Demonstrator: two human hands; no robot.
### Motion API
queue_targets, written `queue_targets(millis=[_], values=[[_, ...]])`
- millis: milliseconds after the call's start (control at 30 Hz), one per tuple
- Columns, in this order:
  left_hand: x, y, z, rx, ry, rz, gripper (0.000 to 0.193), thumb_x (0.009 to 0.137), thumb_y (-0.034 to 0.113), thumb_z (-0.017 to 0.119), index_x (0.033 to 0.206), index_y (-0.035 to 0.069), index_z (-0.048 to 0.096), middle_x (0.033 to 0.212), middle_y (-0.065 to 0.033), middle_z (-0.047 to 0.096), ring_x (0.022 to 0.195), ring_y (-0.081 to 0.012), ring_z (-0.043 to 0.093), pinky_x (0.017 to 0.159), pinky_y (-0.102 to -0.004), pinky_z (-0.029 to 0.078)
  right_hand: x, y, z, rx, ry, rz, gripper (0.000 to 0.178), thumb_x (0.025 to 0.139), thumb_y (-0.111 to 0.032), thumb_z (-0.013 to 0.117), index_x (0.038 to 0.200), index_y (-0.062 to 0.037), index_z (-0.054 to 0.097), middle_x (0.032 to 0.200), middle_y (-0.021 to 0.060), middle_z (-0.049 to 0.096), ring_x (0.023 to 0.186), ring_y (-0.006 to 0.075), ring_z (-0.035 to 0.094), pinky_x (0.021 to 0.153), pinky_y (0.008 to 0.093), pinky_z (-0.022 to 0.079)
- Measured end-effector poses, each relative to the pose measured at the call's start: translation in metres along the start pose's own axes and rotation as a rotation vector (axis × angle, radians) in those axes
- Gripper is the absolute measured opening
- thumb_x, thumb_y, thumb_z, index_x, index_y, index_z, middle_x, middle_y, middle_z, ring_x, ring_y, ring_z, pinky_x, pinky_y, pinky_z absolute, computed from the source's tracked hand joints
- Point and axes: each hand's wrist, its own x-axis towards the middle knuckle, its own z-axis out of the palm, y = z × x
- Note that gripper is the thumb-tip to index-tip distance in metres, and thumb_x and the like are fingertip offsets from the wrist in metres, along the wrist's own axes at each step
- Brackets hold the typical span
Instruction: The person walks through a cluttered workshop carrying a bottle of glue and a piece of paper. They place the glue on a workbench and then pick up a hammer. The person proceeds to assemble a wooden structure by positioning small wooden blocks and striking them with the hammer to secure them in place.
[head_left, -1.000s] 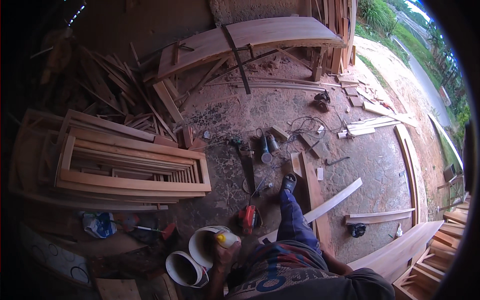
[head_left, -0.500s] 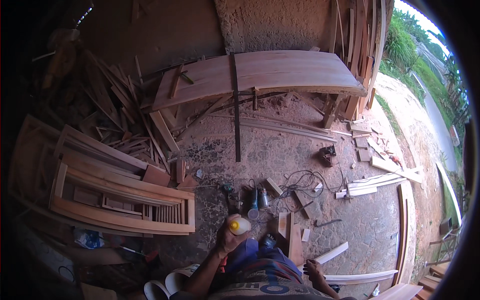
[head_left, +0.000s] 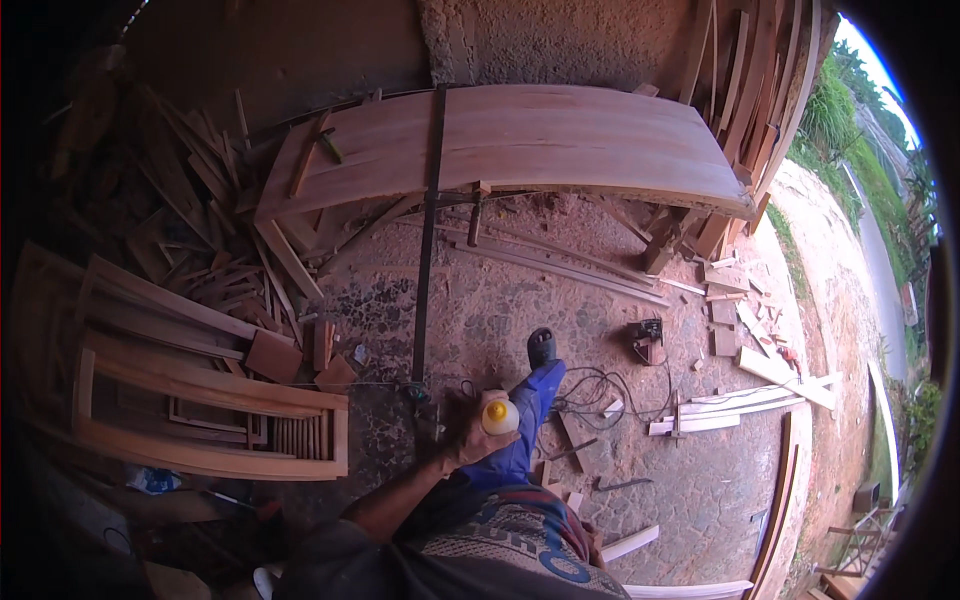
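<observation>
My left hand [head_left: 477, 441] is wrapped round a white squeeze bottle [head_left: 501, 416] with a yellow cap, held upright in front of my body. Only a sliver of my right arm or hand [head_left: 595, 543] shows beside my shirt, low in the picture; its fingers are hidden. Beyond the bottle, my blue-trousered leg [head_left: 537, 395] reaches forward with the foot on the floor. Farther ahead a wide wooden panel [head_left: 580, 135] lies on supports, with a long dark bar clamp [head_left: 428, 240] across it. A wood strip [head_left: 309, 155] and a small green-handled tool [head_left: 331, 149] rest at its left end.
Wooden frames [head_left: 200, 459] are stacked at the left, with scrap wood [head_left: 230, 290] behind them. Cables [head_left: 615, 385] and a power tool [head_left: 648, 342] lie on the floor ahead right. Pale boards [head_left: 715, 415] lie farther right. Planks [head_left: 755, 120] lean at the back right.
My body has moved forward toward the panel, one leg now stretched ahead. The bottle stays in my left hand. My right hand has mostly gone behind my shirt.
</observation>
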Motion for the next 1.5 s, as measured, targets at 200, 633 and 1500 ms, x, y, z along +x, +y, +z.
queue_targets(millis=[200, 633, 1500], values=[[0.207, -0.100, 0.045, -0.037, -0.116, 0.001, 0.068, 0.073, 0.019, 0.085, 0.128, 0.008, 0.046, 0.115, -0.0130, 0.056, 0.108, -0.0285, 0.057, 0.094, -0.0401, 0.046, 0.200, -0.259, -0.003, 0.124, -0.008, 0.125, 0.045, 0.093, -0.034, 0.062, 0.126, -0.0033, 0.057, 0.089, 0.0106, 0.066, 0.072, 0.0177, 0.065, 0.062, 0.0309, 0.053], [0.354, -0.095, 0.013, 0.150, 0.335, -0.432, 0.075, 0.069, 0.029, 0.088, 0.129, 0.006, 0.050, 0.115, -0.0166, 0.061, 0.106, -0.0322, 0.063, 0.090, -0.0406, 0.051, 0.493, -0.559, 0.050, -0.413, -0.515, -0.327, 0.028, 0.093, -0.024, 0.061, 0.114, -0.0054, 0.065, 0.094, 0.0102, 0.068, 0.073, 0.0199, 0.067, 0.063, 0.0313, 0.056], [0.369, -0.519, 0.094, 0.399, 0.899, -0.514, 0.067, 0.067, 0.023, 0.087, 0.122, 0.007, 0.053, 0.112, -0.0152, 0.065, 0.101, -0.0302, 0.067, 0.088, -0.0365, 0.053, 0.978, -0.562, 0.465, -1.280, -0.416, -0.939, 0.045, 0.081, -0.023, 0.058, 0.122, -0.0059, 0.062, 0.125, 0.0264, 0.059, 0.119, 0.0418, 0.056, 0.099, 0.0490, 0.047]])
